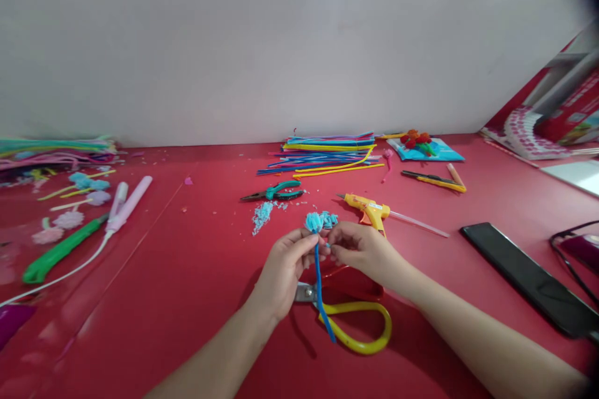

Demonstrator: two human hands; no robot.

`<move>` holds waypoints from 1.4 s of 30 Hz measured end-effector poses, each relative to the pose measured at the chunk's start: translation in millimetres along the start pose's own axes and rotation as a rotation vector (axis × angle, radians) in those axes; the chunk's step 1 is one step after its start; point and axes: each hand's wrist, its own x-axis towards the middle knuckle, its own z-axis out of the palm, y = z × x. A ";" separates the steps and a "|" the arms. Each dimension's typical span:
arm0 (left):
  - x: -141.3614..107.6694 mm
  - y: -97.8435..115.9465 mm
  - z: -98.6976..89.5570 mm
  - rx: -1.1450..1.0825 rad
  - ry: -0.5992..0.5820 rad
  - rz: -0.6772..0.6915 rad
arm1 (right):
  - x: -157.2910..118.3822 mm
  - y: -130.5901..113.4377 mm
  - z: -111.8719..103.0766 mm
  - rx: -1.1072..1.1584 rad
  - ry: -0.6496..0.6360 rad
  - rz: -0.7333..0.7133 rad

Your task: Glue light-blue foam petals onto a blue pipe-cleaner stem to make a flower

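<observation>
Pinched in my left hand (286,265) is a pipe cleaner flower (314,222) with a fluffy light-blue head and a dark-blue stem hanging down. My right hand (358,248) is close beside the stem, just under the head, its thumb and finger closed on what looks like a small light-blue piece of pipe cleaner (328,245). More light-blue cut pieces (329,219) lie behind the flower head. Below both hands rests a pair of scissors (362,328) with a yellow handle loop; the stem crosses in front of it.
Pliers (276,191), light-blue clippings (262,216) and a yellow glue gun (369,207) lie beyond my hands. Pipe cleaners (327,156) are piled by the white partition (281,56). A cutter knife (435,181) and phone (528,277) are right; a green-handled tool (60,252) is left.
</observation>
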 end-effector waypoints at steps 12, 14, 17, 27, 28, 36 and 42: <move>-3.3 1.0 3.8 -0.023 0.003 -0.050 | -3.8 -1.8 -7.0 0.615 0.011 0.236; -3.8 1.9 4.6 -0.023 0.006 -0.053 | -4.5 -3.5 -7.0 0.712 -0.018 0.300; -4.7 3.9 6.0 -0.016 0.026 -0.062 | -5.0 -4.8 -8.3 0.777 -0.025 0.317; -9.9 -0.9 5.6 0.194 0.018 -0.183 | -15.8 -21.9 -25.6 0.129 0.150 -0.065; -10.2 -1.1 6.3 0.194 0.011 -0.191 | -16.1 -22.2 -25.7 0.101 0.137 -0.073; -10.2 0.4 9.9 0.204 -0.007 -0.201 | -16.2 -23.0 -25.1 -0.027 0.152 -0.102; -10.1 0.0 9.3 0.219 -0.020 -0.187 | -16.8 -23.1 -24.3 -0.126 0.164 -0.182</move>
